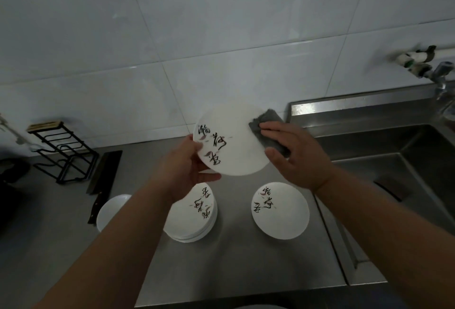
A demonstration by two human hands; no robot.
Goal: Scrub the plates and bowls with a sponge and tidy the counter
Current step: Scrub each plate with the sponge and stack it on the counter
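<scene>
Both hands are up over the steel counter (246, 259), working on one dish. Left hand (187, 163) grips a white plate (229, 141) by its lower left rim, thumb on the painted face and fingers curled behind, tilting that face toward the camera. Right hand (293, 151) lies flat, fingers straight and close together, pressing a grey sponge (268, 128) onto the plate's right edge, where the sponge laps past the rim. The plate hangs in the air above the counter, just left of the sink (394, 161) and not in it.

I judge the scrubbing to be somewhere in the middle. No suds, water or food marks show on the plate's face, though in this dim light it may be less clean than it looks. Below the hands a stack of plates (194, 212) with the same brush-script pattern sits on the counter. A single matching dish (280, 210) sits apart to the right of the stack. Nothing marks either one as the finished pile. A plain white dish (110, 210), half hidden behind the left forearm, lies further left. Several pieces therefore probably remain to be scrubbed.

Tidying looks not yet begun. A cleaver (103, 175) lies loose on the counter beside a black wire rack (64, 153), and the dishes are spread over the counter in separate spots.
</scene>
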